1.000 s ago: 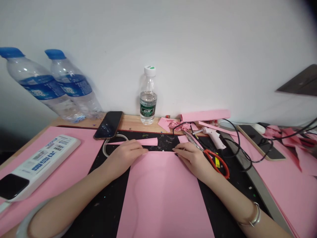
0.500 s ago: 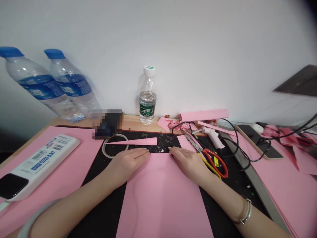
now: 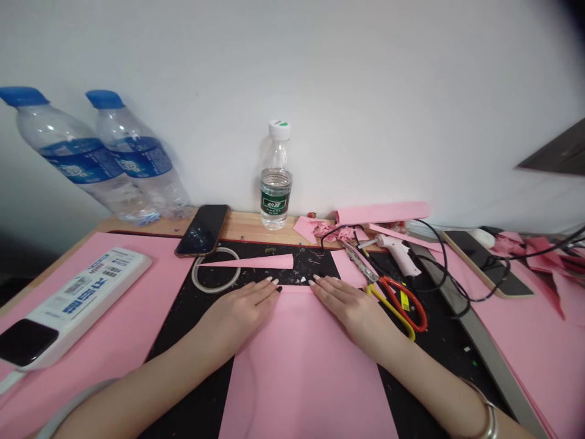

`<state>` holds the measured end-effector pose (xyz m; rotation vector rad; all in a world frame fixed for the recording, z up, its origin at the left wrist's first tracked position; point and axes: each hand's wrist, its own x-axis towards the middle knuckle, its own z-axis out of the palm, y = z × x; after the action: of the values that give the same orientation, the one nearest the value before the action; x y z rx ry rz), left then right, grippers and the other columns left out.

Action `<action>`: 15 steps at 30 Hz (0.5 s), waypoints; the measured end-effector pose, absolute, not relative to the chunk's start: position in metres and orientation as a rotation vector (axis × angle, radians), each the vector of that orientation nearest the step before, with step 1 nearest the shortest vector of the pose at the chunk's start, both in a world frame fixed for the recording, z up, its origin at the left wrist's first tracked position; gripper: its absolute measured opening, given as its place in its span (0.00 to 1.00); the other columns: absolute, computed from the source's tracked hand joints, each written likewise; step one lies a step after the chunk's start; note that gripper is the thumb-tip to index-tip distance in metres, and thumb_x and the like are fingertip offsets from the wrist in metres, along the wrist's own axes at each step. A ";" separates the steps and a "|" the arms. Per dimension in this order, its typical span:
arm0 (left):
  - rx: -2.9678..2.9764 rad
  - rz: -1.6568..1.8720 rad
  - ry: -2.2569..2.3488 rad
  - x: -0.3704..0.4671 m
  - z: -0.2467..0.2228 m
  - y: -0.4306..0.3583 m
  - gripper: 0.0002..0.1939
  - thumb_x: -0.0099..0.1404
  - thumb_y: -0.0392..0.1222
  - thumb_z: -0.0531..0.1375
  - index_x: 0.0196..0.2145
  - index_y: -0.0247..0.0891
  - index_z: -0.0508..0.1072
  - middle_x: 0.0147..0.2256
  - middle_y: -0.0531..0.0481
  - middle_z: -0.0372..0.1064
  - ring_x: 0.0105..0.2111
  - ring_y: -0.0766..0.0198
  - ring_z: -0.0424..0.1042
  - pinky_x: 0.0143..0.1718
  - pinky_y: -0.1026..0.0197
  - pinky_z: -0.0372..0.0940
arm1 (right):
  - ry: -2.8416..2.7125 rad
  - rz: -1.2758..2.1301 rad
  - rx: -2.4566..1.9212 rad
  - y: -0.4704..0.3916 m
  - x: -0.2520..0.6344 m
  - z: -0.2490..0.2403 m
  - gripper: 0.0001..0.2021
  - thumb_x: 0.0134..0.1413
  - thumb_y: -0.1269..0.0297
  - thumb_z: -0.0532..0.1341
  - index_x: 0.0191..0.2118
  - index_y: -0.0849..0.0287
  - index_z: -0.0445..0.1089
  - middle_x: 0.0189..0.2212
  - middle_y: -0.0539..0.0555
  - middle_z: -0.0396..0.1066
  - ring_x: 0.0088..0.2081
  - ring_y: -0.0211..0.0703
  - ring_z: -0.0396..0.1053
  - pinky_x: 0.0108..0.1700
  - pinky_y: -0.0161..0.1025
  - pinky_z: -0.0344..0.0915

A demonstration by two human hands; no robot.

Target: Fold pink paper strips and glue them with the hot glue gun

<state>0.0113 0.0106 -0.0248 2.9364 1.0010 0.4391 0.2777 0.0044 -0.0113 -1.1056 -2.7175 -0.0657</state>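
Observation:
A pink paper sheet (image 3: pixel 306 366) lies on the black mat (image 3: pixel 183 390), with a narrow fold along its far edge. My left hand (image 3: pixel 244 314) rests flat on the sheet's far left corner, fingers stretched out. On the far right corner lies my right hand (image 3: pixel 351 308), its fingers also extended. Neither hand is wrapped round anything. Just beyond them is a thin pink paper wedge (image 3: pixel 260 262), its tip over a roll of tape (image 3: pixel 196 277). Scissors (image 3: pixel 404 302) with red and yellow handles sit right of my right hand.
A water bottle (image 3: pixel 275 183) stands by the wall. Two large bottles (image 3: pixel 141 161) lean at the left, near a phone (image 3: pixel 204 230) and a white device (image 3: pixel 77 305). At the right are a glue gun (image 3: pixel 397 253), black cables, another phone (image 3: pixel 487 265) and pink scraps.
My fingers have flattened and stretched out over the sheet's far edge. The sheet and surroundings appear slightly farther right in view.

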 end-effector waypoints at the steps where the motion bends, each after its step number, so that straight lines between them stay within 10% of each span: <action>1: 2.970 0.407 1.001 0.012 -0.025 0.009 0.23 0.61 0.22 0.45 0.49 0.31 0.70 0.51 0.38 0.70 0.53 0.57 0.68 0.51 0.55 0.66 | -2.742 -0.086 -1.113 0.004 0.278 -0.012 0.21 0.57 0.80 0.51 0.55 0.65 0.66 0.54 0.63 0.67 0.54 0.52 0.66 0.54 0.48 0.68; 8: 2.940 0.420 1.194 0.028 -0.024 -0.007 0.20 0.65 0.33 0.48 0.52 0.26 0.68 0.53 0.32 0.67 0.53 0.48 0.67 0.51 0.46 0.65 | -2.797 -0.036 -1.152 -0.002 0.275 -0.012 0.24 0.56 0.79 0.49 0.59 0.71 0.61 0.59 0.67 0.59 0.59 0.55 0.59 0.57 0.52 0.62; 15: 2.890 0.419 1.130 0.041 -0.030 -0.013 0.22 0.68 0.37 0.49 0.58 0.27 0.60 0.58 0.35 0.60 0.59 0.51 0.59 0.55 0.48 0.62 | -2.791 0.138 -1.224 -0.012 0.262 -0.008 0.28 0.63 0.58 0.52 0.64 0.66 0.52 0.64 0.62 0.48 0.64 0.58 0.48 0.61 0.59 0.53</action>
<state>0.0405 -0.0129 -0.0302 2.8901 1.1297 0.4187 0.2623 -0.0119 -0.0083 -1.2238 -2.7905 0.1378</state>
